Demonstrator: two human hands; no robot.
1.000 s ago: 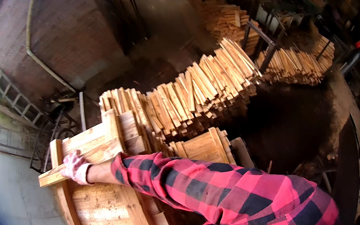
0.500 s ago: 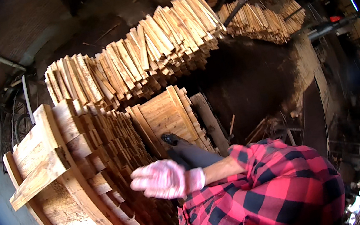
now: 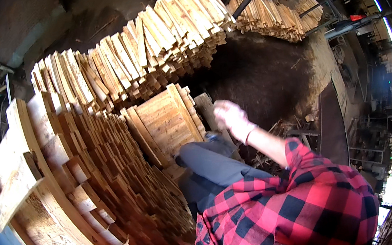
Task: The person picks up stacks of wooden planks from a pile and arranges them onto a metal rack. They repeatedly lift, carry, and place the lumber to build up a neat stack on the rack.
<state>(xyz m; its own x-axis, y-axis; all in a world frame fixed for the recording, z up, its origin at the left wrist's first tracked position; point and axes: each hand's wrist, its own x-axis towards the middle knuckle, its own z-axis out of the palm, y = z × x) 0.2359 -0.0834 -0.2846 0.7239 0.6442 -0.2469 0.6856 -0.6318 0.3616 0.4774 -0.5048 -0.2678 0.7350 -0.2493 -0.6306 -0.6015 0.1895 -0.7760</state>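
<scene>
Timber plank (image 3: 204,107), greyish and worn, lies just right of a low stack of boards (image 3: 164,122) and is the nearest thing to the gloved right hand (image 3: 233,119), which hangs in front of it; whether they touch, I cannot tell. Blur hides the fingers, so whether they are spread or pressed together cannot be told. Below the hand, grey trousers (image 3: 218,162) reach toward the low stack, and a red-and-black plaid shirt (image 3: 292,210) fills the lower edge. Left of the legs rises a tall stack of boards (image 3: 124,190), a short board (image 3: 17,196) resting across its top. Beyond runs a long row of pale slats (image 3: 133,53), with another slat pile (image 3: 272,18) farther right.
</scene>
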